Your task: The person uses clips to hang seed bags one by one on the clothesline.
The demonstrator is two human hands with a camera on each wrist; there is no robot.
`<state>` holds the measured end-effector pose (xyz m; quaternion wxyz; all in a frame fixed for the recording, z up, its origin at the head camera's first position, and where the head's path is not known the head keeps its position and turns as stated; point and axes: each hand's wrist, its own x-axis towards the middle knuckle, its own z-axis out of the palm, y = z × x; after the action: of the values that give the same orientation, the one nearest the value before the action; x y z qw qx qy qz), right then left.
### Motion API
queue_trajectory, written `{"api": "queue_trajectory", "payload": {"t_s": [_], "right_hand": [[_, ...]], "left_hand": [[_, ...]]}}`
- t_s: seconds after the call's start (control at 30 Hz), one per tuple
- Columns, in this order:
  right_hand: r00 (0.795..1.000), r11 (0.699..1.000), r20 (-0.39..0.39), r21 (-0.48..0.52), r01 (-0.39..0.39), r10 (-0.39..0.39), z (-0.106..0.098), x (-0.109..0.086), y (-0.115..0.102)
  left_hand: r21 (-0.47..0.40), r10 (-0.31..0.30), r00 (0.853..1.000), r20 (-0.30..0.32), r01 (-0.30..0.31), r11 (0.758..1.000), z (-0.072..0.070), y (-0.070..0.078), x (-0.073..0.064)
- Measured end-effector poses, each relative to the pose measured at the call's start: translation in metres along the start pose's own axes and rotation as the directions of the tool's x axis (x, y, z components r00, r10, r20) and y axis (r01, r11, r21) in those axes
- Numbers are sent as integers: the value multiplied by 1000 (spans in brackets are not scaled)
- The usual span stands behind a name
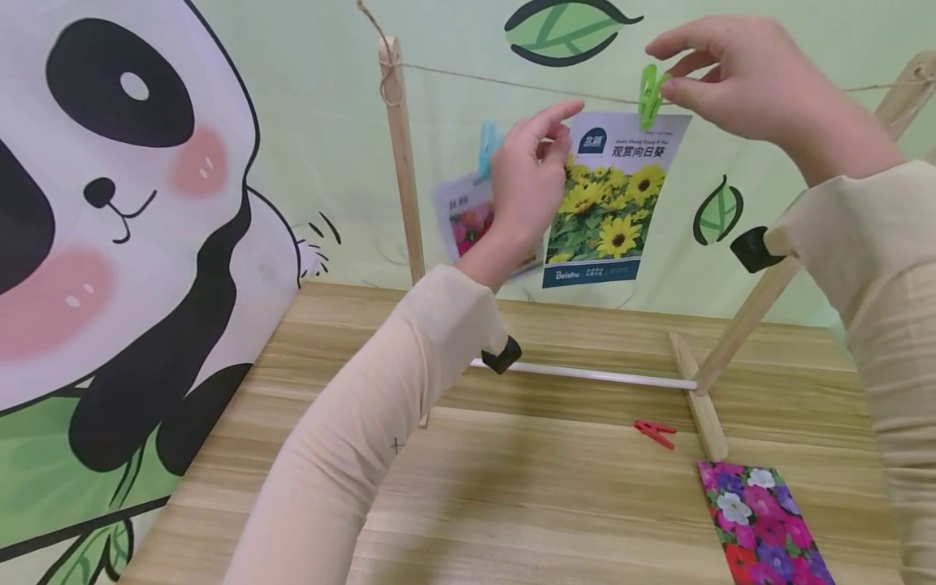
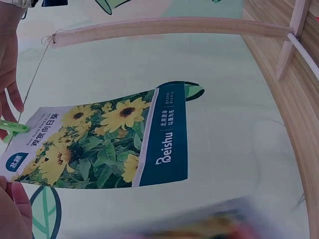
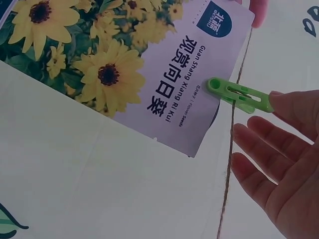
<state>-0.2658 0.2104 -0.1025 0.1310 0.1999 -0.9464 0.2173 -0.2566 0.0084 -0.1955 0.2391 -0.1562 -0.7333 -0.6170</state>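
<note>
A seed packet with yellow sunflowers [image 1: 614, 203] hangs from the twine [image 1: 512, 82] under a green clothespin [image 1: 648, 97]. My right hand [image 1: 753, 81] is at this clothespin; its thumb touches the handle end, while the other fingers [image 3: 256, 174] are spread away from it. At the packet's upper left corner is my left hand [image 1: 530, 171], which pinches that corner between thumb and finger. Behind the left hand, a second packet [image 1: 468, 215] hangs from a blue clothespin [image 1: 488, 146], partly hidden.
Wooden posts [image 1: 404, 162] on both sides carry the twine, with a white rod [image 1: 600, 374] low between them. On the wooden table [image 1: 241, 487] lie a red clothespin [image 1: 656, 433] and a packet with mixed flowers [image 1: 764, 520]. A panda wall picture [image 1: 146, 203] stands at left.
</note>
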Motion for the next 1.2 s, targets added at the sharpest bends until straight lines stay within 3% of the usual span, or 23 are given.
{"api": "queue_trajectory", "payload": {"t_s": [0.47,1.2], "right_hand": [[1000,1000,-1,24,-2,2,5,0,-1],[995,999,-100,33,-2,5,6,-1,-7]], "left_hand": [[-15,12,1000,-16,-12,1000,2,-5,0],[-29,22,1000,-10,-23,999,1,-3,-1]]}}
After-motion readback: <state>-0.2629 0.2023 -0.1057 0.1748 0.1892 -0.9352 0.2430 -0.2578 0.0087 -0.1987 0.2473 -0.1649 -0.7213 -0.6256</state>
